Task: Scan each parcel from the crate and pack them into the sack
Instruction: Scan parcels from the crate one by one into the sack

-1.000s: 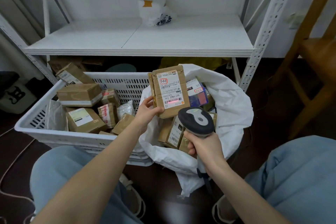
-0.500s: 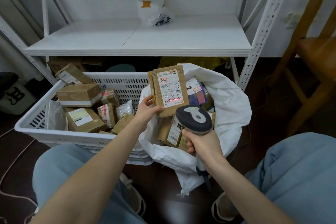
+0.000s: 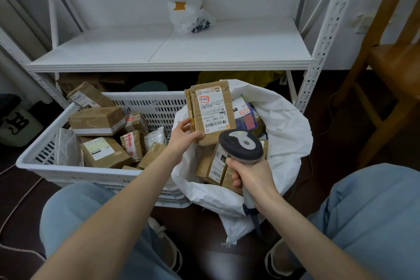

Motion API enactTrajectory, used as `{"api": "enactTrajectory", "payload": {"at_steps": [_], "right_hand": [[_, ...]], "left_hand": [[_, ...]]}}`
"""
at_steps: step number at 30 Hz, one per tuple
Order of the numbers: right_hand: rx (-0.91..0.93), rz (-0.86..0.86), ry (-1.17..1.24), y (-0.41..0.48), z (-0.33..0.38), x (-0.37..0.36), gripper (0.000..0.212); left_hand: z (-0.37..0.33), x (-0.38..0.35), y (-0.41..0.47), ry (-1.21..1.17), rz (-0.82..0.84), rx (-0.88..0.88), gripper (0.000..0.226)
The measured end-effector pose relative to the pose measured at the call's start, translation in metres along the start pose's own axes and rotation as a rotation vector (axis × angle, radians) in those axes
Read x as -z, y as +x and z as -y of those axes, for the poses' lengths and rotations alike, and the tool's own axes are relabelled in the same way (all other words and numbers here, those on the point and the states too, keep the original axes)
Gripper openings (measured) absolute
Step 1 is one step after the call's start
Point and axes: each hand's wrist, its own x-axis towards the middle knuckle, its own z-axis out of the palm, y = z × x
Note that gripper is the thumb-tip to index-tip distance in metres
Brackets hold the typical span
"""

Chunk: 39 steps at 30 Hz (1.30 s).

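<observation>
At frame centre, over the open crinkled white woven sack (image 3: pixel 288 134), the left hand (image 3: pixel 181 137) pinches a flat brown cardboard parcel (image 3: pixel 211 111) by its lower-left corner. The right hand (image 3: pixel 252 173) grips a rounded grey scanner (image 3: pixel 241 146) just below it. A slotted white plastic crate (image 3: pixel 145 104) touches the sack at left.

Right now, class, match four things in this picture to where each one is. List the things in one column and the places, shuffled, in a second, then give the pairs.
1. brown cardboard parcel with a white label
2. grey handheld barcode scanner
3. crumpled white plastic bag with an orange patch
4. white slotted plastic crate

A. on the white metal shelf
B. gripped by the right hand
C. left of the white sack
D. held by the left hand

Pairs: 1-D, 2-B, 3-A, 4-C
</observation>
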Motion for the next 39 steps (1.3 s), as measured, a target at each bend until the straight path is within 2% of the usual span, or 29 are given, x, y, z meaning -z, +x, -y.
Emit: {"api": "enactTrajectory", "payload": {"at_steps": [4,8,11,13,16,18,20,22,25,28,30,32,36,39], "right_hand": [[0.018,-0.095,0.084,0.028,0.015,0.018,0.013],[0.01,-0.241,0.106,0.07,0.022,0.05,0.019],[-0.019,-0.328,0.113,0.1,0.018,0.072,0.023],[-0.023,-0.362,0.101,0.115,0.014,0.084,0.023],[-0.034,-0.389,0.079,0.131,0.012,0.097,0.02],[-0.046,-0.397,0.076,0.138,0.013,0.102,0.02],[-0.058,-0.399,0.095,0.144,0.015,0.105,0.019],[-0.072,-0.397,0.118,0.146,0.017,0.105,0.02],[-0.081,-0.388,0.123,0.144,0.018,0.106,0.019],[-0.071,-0.374,0.135,0.14,0.018,0.107,0.019],[-0.067,-0.354,0.123,0.138,0.021,0.103,0.018],[-0.059,-0.331,0.108,0.136,0.026,0.094,0.018],[-0.012,-0.323,0.115,0.136,0.042,0.064,0.018],[0.04,-0.285,0.055,0.136,0.052,0.03,0.018]], "left_hand": [[-0.025,-0.022,0.003,0.251,0.069,-0.091,0.068],[-0.033,-0.074,0.016,0.55,0.261,0.002,0.078],[-0.017,-0.117,0.032,0.708,0.319,0.044,0.077],[-0.008,-0.139,0.045,0.765,0.291,0.012,0.079],[-0.008,-0.159,0.064,0.71,0.223,-0.028,0.063],[-0.012,-0.164,0.075,0.759,0.214,-0.028,0.058],[-0.012,-0.168,0.079,0.91,0.22,-0.055,0.069],[-0.006,-0.176,0.076,1.068,0.183,-0.155,0.084],[0.008,-0.189,0.069,1.183,0.131,-0.29,0.085],[0.014,-0.169,0.075,1.265,0.068,-0.198,0.074],[0.018,-0.143,0.078,1.364,0.021,-0.203,0.074],[0.016,-0.127,0.073,1.259,0.014,-0.266,0.069],[-0.001,-0.112,0.055,1.072,-0.002,-0.498,0.042],[-0.014,-0.08,0.043,0.979,-0.093,-0.505,0.039]]}}
